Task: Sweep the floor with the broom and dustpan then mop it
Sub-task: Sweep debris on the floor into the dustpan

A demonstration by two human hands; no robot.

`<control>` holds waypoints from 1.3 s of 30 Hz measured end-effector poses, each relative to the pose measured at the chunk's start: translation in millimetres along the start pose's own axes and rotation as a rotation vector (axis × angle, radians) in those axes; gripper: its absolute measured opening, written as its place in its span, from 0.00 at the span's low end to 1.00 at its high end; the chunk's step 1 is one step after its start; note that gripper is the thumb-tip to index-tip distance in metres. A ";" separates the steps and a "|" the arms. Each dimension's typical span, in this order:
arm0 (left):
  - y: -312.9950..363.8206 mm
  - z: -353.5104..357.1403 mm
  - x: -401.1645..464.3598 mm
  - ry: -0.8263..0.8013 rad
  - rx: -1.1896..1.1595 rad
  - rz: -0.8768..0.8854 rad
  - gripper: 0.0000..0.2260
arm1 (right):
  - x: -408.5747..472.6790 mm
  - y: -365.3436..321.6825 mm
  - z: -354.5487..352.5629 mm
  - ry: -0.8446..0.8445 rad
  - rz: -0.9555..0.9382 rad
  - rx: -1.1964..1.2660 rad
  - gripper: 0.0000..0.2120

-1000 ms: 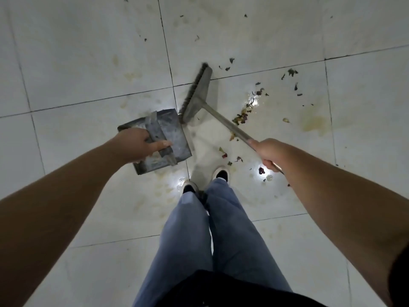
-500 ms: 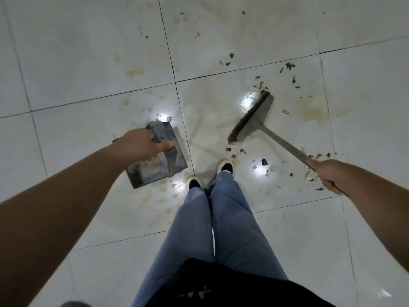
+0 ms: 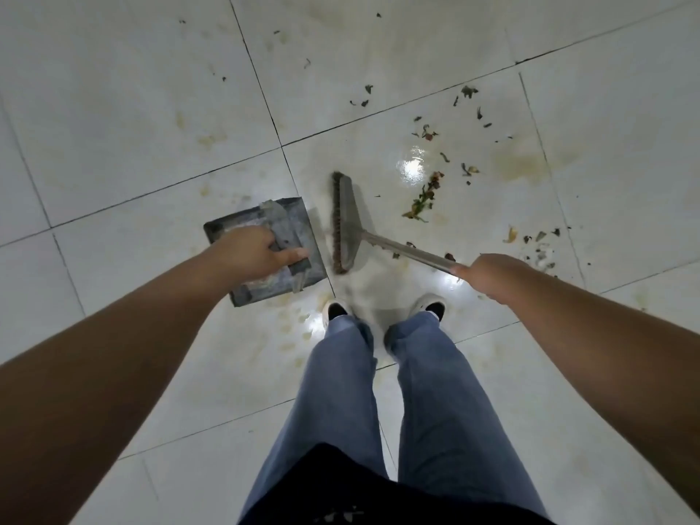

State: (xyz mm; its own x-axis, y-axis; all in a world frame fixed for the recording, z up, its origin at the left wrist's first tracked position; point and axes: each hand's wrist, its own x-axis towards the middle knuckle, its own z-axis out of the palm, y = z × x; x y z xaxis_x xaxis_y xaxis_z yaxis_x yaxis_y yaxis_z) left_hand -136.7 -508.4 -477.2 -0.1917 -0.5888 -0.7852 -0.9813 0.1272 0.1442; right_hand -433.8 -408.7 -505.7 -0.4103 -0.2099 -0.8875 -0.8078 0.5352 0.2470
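A grey metal dustpan [image 3: 291, 225] rests low over the white tiled floor [image 3: 113, 108], and my left hand [image 3: 252, 255] grips its handle from above. My right hand [image 3: 488, 272] is closed around the grey broom handle [image 3: 401, 250]. The broom head [image 3: 344, 225] stands with its bristles right against the dustpan's right edge. Dry leaf scraps and dirt [image 3: 424, 198] lie scattered on the tiles to the right of the broom, with more bits [image 3: 538, 240] near my right hand.
My two feet in white shoes [image 3: 335, 308] stand just below the dustpan and broom, with blue trouser legs [image 3: 378, 392] under me. Yellowish stains [image 3: 524, 164] mark the tiles at the right and near my left foot. Small scraps [image 3: 365, 94] lie farther up.
The broom head swung left from the debris to the dustpan's right edge. My right hand moved left with it. The dustpan shifted slightly and my feet have stepped apart.
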 end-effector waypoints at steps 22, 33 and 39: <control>203.4 -16.9 34.1 -0.036 0.159 0.062 0.27 | 53.7 264.7 -38.1 0.101 0.154 0.387 0.28; 277.6 -24.6 53.1 -0.006 0.317 0.163 0.25 | 90.7 229.6 -23.2 -0.244 0.106 0.775 0.22; 297.7 -40.5 64.8 0.010 0.367 0.207 0.24 | 84.6 299.4 2.8 -0.087 0.222 0.700 0.20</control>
State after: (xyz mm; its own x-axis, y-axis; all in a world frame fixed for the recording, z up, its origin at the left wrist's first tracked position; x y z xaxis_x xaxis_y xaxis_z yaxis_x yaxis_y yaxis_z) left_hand -441.8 -541.0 -460.8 -0.3863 -0.5280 -0.7563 -0.8518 0.5187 0.0729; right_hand -709.2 -264.0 -508.0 -0.4738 0.0139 -0.8805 -0.2393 0.9602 0.1440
